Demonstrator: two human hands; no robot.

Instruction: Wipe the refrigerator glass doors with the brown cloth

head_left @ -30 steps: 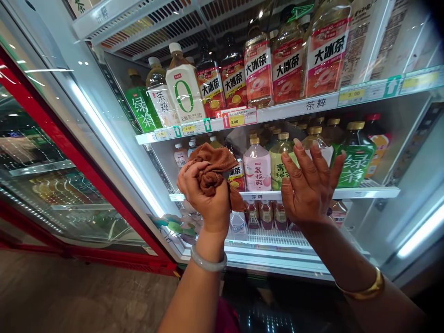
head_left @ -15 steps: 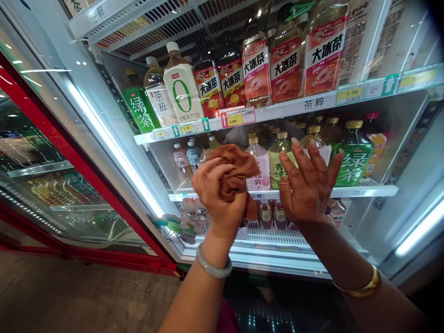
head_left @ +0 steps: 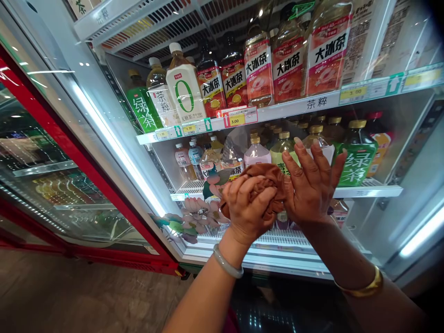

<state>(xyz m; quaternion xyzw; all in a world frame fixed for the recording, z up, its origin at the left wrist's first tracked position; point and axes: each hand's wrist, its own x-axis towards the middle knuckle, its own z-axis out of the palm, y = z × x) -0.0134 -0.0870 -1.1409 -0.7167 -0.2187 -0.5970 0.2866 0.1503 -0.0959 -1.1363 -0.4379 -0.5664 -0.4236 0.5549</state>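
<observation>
A crumpled brown cloth is bunched under my left hand, whose fingers curl round it. The cloth lies against the glass door in front of the drink shelves. Just to its right, my right hand rests palm-down with fingers spread on the glass; the cloth's edge reaches its thumb. A flower decal on the glass shows left of the cloth. Behind the hands, bottles on the middle shelf are partly hidden, among them a green tea bottle right of my right hand.
Large tea bottles line the upper shelf above a price-label strip. At the left stands a red door frame of a neighbouring fridge with more drinks. Brown floor shows at lower left.
My left hand has moved the cloth right and slightly down, close to my right hand. More of the flower decal and the bottles behind show now. My right hand stays in place.
</observation>
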